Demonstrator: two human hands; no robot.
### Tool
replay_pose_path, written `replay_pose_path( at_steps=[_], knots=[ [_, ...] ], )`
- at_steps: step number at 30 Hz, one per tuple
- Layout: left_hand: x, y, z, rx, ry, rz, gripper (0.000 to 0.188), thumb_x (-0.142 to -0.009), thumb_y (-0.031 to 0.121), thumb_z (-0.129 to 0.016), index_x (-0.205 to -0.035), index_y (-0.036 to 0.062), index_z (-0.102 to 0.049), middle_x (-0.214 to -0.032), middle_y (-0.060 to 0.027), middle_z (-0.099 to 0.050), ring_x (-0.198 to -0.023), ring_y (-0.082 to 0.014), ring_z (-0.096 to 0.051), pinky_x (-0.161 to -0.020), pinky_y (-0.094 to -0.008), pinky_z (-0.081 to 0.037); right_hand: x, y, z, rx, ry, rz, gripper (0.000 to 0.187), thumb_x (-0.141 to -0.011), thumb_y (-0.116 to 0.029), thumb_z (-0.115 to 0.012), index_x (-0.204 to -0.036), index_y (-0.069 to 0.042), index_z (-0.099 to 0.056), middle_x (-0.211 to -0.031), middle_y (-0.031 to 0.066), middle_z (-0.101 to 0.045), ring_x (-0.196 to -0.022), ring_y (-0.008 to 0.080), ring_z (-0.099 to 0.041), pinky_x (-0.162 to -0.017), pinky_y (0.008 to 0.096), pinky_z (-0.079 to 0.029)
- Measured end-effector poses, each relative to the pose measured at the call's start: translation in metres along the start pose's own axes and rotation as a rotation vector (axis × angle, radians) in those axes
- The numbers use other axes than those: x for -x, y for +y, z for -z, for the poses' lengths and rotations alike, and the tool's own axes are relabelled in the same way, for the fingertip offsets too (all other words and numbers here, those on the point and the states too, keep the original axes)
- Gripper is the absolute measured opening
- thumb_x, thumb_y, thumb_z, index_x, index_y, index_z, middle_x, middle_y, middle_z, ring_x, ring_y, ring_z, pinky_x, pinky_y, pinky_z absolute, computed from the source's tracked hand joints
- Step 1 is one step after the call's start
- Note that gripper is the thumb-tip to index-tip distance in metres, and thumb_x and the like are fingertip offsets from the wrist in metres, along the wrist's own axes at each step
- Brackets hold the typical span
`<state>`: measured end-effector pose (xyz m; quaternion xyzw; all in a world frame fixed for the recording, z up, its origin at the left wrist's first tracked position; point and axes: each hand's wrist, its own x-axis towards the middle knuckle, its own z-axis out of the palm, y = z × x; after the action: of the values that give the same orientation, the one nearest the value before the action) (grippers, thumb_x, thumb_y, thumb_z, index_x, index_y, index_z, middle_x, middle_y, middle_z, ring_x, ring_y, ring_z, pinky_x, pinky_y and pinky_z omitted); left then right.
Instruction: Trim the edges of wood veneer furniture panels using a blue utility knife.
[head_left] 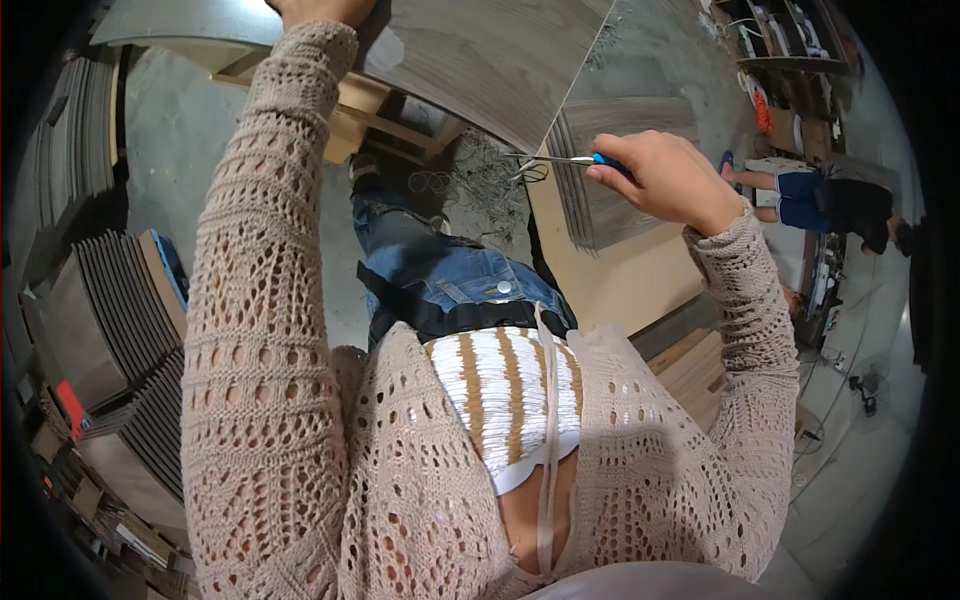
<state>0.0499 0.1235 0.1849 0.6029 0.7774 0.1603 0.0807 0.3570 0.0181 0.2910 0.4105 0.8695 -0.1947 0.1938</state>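
Observation:
My right hand is closed around the handle of a thin-bladed hand tool with a blue and black grip. Its narrow metal blade points left, by the near corner of a grey wood-grain panel. Whether the blade touches the panel I cannot tell. At the top edge my left hand is mostly cut off, beside the panel's left side and a pale tabletop. Its fingers are out of view.
Grey wood-grain boards are stacked on a tan board at my right. Dark shavings litter the floor below the panel. More stacked panels stand at the left. Another person is far right, near shelves.

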Motion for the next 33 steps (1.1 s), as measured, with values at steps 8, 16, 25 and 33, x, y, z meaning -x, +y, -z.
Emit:
replay_pose_path(
  at_steps=[8, 16, 25, 33],
  knots=[
    [-0.008, -0.003, -0.001, 0.010, -0.007, -0.015, 0.058, -0.087, 0.046, -0.045, -0.134, 0.0117, -0.045, -0.145, -0.0115, -0.035, -0.136, -0.0305, -0.026, -0.108, -0.0613, -0.009, -0.018, -0.002, 0.021, 0.206, -0.080, 0.019, 0.025, -0.088, -0.033, -0.057, -0.088, -0.008, -0.058, -0.063, 0.0145, -0.059, -0.065, 0.0355, -0.059, -0.058, 0.0441, -0.046],
    [-0.012, -0.004, -0.005, -0.015, 0.034, -0.030, 0.058, -0.088, 0.046, -0.045, -0.134, 0.0115, -0.044, -0.145, -0.0109, -0.034, -0.137, -0.0297, -0.025, -0.109, -0.0602, -0.009, -0.018, -0.001, 0.022, 0.240, -0.107, 0.011, 0.027, -0.088, -0.035, -0.056, -0.086, -0.007, -0.057, -0.065, 0.0137, -0.060, -0.064, 0.0347, -0.060, -0.057, 0.0440, -0.047],
    [0.002, -0.005, -0.027, 0.003, 0.041, -0.029, 0.057, -0.088, 0.047, -0.043, -0.133, 0.0119, -0.045, -0.145, -0.0107, -0.034, -0.137, -0.0287, -0.025, -0.109, -0.0594, -0.008, -0.015, 0.003, -0.012, 0.286, -0.123, 0.016, 0.023, -0.088, -0.030, -0.057, -0.090, -0.008, -0.052, -0.067, 0.0141, -0.060, -0.065, 0.0352, -0.060, -0.056, 0.0447, -0.048],
    [0.006, 0.001, -0.012, -0.044, 0.019, -0.001, 0.058, -0.089, 0.047, -0.041, -0.135, 0.0119, -0.044, -0.146, -0.0098, -0.033, -0.138, -0.0276, -0.023, -0.109, -0.0591, -0.007, -0.020, 0.012, -0.088, 0.625, -0.172, -0.158, 0.011, -0.088, -0.018, -0.053, -0.089, -0.008, -0.051, -0.069, 0.0110, -0.061, -0.065, 0.0309, -0.062, -0.055, 0.0386, -0.049]
  ],
)
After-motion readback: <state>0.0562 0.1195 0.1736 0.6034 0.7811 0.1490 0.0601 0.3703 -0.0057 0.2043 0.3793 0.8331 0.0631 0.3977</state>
